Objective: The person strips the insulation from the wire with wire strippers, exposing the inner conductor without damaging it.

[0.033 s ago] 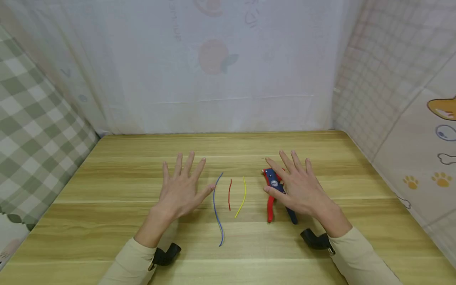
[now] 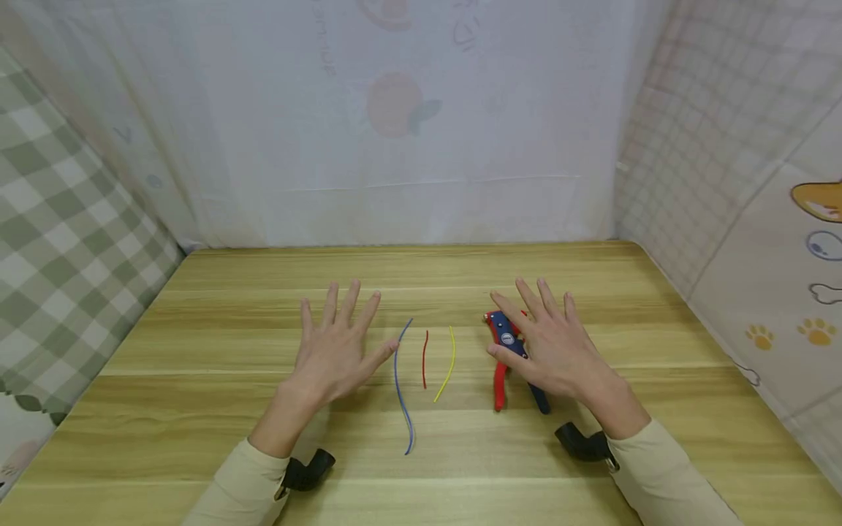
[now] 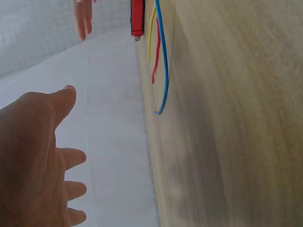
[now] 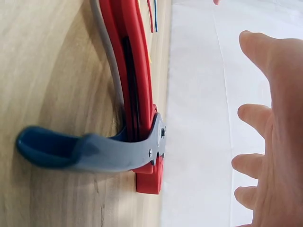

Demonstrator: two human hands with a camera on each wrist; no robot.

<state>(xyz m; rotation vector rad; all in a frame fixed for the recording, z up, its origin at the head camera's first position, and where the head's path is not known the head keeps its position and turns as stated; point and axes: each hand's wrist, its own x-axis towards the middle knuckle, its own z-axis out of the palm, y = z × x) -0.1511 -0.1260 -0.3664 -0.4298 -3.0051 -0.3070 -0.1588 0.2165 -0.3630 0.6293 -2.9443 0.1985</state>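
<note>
Red-blue wire stripper (image 2: 514, 356) beneath right hand (image 2: 559, 347)

The head view looks forward and down over the whole table (image 2: 217, 409), while both wrist views skim it sideways, close up, sharing the wires (image 3: 161, 52) and pliers (image 4: 135, 94).

Bright, even; wrist cams blurry

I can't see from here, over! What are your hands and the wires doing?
Left hand open, right hand open above wire stripper. Blue wire, red wire, yellow wire lie untouched between. Nothing blocking.
</note>
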